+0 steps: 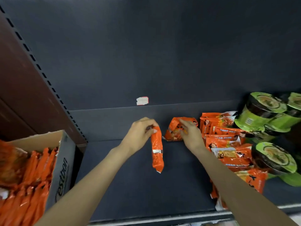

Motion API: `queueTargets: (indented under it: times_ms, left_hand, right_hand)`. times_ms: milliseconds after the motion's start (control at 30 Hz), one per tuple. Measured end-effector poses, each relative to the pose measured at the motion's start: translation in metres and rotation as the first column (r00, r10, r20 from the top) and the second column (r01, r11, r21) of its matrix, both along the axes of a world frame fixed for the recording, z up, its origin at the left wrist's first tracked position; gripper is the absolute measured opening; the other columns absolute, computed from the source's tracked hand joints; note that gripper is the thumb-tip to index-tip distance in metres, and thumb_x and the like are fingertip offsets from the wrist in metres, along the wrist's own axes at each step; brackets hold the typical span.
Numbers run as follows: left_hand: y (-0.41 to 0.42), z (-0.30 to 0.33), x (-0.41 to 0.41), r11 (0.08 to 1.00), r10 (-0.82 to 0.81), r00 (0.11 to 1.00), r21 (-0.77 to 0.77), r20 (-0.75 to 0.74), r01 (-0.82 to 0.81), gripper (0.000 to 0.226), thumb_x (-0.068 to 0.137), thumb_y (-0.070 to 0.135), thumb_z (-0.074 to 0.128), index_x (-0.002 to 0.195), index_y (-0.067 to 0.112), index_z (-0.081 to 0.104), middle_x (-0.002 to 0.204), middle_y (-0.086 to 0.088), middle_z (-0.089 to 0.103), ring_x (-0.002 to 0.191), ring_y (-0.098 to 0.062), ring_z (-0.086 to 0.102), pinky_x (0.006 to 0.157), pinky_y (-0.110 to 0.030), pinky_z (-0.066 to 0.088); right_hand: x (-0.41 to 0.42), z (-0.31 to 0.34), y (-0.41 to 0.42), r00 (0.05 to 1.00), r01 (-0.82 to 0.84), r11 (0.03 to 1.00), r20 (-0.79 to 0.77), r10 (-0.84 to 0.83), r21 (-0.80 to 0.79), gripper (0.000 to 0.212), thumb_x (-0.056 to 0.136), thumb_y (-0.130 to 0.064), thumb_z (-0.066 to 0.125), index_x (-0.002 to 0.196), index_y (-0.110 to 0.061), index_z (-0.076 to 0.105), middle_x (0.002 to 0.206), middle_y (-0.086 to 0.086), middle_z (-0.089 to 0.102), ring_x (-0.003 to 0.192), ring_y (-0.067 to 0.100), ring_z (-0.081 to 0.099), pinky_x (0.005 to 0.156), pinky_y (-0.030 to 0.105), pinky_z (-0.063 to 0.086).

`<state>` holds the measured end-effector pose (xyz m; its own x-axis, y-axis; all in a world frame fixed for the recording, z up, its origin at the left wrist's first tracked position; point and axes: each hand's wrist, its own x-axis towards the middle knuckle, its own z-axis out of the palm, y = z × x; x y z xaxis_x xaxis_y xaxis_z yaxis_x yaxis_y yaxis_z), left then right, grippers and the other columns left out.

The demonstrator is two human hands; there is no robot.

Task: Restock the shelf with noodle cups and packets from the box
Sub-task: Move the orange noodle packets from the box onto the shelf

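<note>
Box: your cardboard box (64, 154) sits left of the shelf (130, 185), packed with shiny orange packets (29, 173) standing on edge.
Left hand: your left hand (140, 132) pinches the top of one long, crinkly orange packet (157, 150), which stands on its edge on the flat dark shelf.
Right hand: your right hand (189, 133) has loose, straight fingers resting on a puffy orange packet (176, 129) near the shelf's back.
Row: more smooth orange packets (228, 144) lean in a line, right of your right hand.
Cups: round green noodle cups (267, 115) with dark lids are stacked at the shelf's right end.
</note>
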<state>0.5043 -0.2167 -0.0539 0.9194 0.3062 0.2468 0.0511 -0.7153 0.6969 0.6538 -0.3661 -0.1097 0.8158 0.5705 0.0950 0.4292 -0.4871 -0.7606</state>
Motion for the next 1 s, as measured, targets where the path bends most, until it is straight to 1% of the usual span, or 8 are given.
queueTargets:
  times_ms: [133, 267, 400, 633, 700, 767, 867, 1000]
  left_hand:
    - [0.0, -0.006, -0.002, 0.999, 0.041, 0.999, 0.004, -0.005, -0.041, 0.009, 0.088, 0.005, 0.061, 0.091, 0.01, 0.068, 0.096, -0.001, 0.062, 0.092, -0.011, 0.059, 0.086, -0.014, 0.045]
    - [0.002, -0.012, -0.011, 0.996, 0.078, 0.997, -0.046, -0.017, -0.079, 0.01, 0.089, 0.005, 0.06, 0.092, 0.011, 0.067, 0.099, -0.003, 0.063, 0.095, -0.01, 0.059, 0.088, -0.013, 0.045]
    - [0.004, -0.014, -0.018, 0.989, 0.118, 0.993, -0.087, -0.027, -0.12, 0.01, 0.089, 0.005, 0.059, 0.093, 0.01, 0.067, 0.1, -0.001, 0.064, 0.095, -0.008, 0.06, 0.085, -0.006, 0.042]
    - [0.0, -0.013, -0.022, 0.974, 0.08, 0.997, -0.211, -0.009, -0.08, 0.016, 0.09, 0.003, 0.058, 0.088, 0.017, 0.066, 0.105, 0.001, 0.064, 0.101, 0.0, 0.059, 0.09, -0.01, 0.044]
    - [-0.004, -0.011, -0.021, 0.962, 0.045, 0.999, -0.271, -0.009, -0.046, 0.024, 0.089, 0.003, 0.058, 0.083, 0.024, 0.065, 0.108, 0.002, 0.062, 0.105, -0.003, 0.058, 0.094, -0.016, 0.045]
    - [-0.007, -0.01, -0.019, 0.937, 0.009, 1.0, -0.349, -0.011, -0.012, 0.024, 0.089, 0.001, 0.058, 0.082, 0.023, 0.065, 0.112, 0.001, 0.06, 0.107, -0.007, 0.058, 0.095, -0.02, 0.046]
    - [-0.014, -0.006, -0.015, 0.892, -0.051, 0.999, -0.45, -0.005, 0.043, 0.014, 0.089, -0.001, 0.058, 0.087, 0.011, 0.065, 0.119, -0.005, 0.058, 0.109, -0.012, 0.059, 0.091, -0.02, 0.049]
    - [-0.022, -0.002, -0.007, 0.872, -0.127, 0.992, -0.477, -0.008, 0.107, 0.011, 0.087, -0.002, 0.06, 0.088, 0.006, 0.067, 0.12, -0.006, 0.057, 0.105, -0.006, 0.061, 0.086, -0.017, 0.049]
  right_hand:
    - [0.003, -0.005, 0.005, 0.986, -0.162, 0.983, -0.053, 0.158, -0.083, 0.07, 0.089, -0.002, 0.058, 0.148, -0.021, 0.025, 0.149, 0.008, 0.033, 0.138, 0.023, 0.033, 0.113, 0.039, 0.031]
    - [0.001, -0.011, 0.01, 0.966, -0.254, 0.945, -0.106, 0.236, -0.206, 0.077, 0.091, -0.005, 0.056, 0.151, -0.024, 0.011, 0.15, 0.008, 0.032, 0.139, 0.023, 0.03, 0.112, 0.032, 0.028]
    - [0.001, -0.019, 0.013, 0.976, -0.217, 0.921, -0.054, 0.21, -0.323, 0.078, 0.092, -0.005, 0.054, 0.151, -0.024, 0.007, 0.141, 0.014, 0.04, 0.131, 0.029, 0.039, 0.106, 0.036, 0.034]
    - [0.005, -0.017, 0.004, 0.997, -0.075, 0.884, -0.007, 0.081, -0.461, 0.077, 0.093, -0.011, 0.05, 0.15, -0.031, 0.002, 0.138, 0.014, 0.04, 0.123, 0.033, 0.045, 0.091, 0.044, 0.045]
    - [0.006, -0.013, 0.004, 0.998, -0.06, 0.902, -0.025, 0.055, -0.428, 0.075, 0.094, -0.013, 0.05, 0.151, -0.027, 0.003, 0.139, 0.016, 0.039, 0.123, 0.033, 0.045, 0.095, 0.044, 0.044]
    - [0.002, -0.007, 0.003, 0.997, -0.069, 0.952, -0.005, 0.071, -0.297, 0.072, 0.094, -0.013, 0.053, 0.151, -0.025, 0.009, 0.142, 0.016, 0.037, 0.127, 0.032, 0.043, 0.102, 0.043, 0.041]
    - [-0.004, 0.007, 0.0, 0.962, -0.272, 0.96, -0.055, 0.269, -0.069, 0.071, 0.09, -0.009, 0.059, 0.148, -0.032, 0.023, 0.148, 0.006, 0.032, 0.136, 0.021, 0.033, 0.111, 0.038, 0.032]
    - [0.004, 0.008, -0.004, 0.859, -0.511, 0.838, -0.066, 0.508, -0.191, 0.059, 0.078, -0.007, 0.073, 0.13, -0.026, 0.052, 0.144, -0.003, 0.038, 0.136, 0.015, 0.031, 0.113, 0.037, 0.027]
